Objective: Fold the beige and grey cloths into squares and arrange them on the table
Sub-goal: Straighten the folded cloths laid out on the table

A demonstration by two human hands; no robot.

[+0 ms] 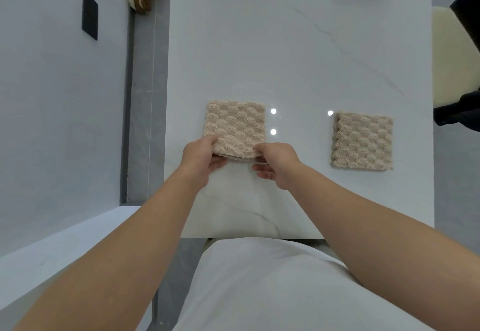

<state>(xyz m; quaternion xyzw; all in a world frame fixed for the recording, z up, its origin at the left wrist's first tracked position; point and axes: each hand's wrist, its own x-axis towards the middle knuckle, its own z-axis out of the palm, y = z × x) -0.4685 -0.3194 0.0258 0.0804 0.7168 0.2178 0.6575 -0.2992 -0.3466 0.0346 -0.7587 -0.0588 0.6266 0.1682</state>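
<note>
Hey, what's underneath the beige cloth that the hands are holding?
Under the held beige cloth only the white table shows around its edges. Both hands, left hand and right hand, grip its near edge, fingers tucked beneath. Anything under its middle is covered.

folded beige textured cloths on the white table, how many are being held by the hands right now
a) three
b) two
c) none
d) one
d) Only the left folded beige textured cloth is gripped at its near edge by the left hand and right hand; the right folded beige cloth lies untouched on the white table.
</note>
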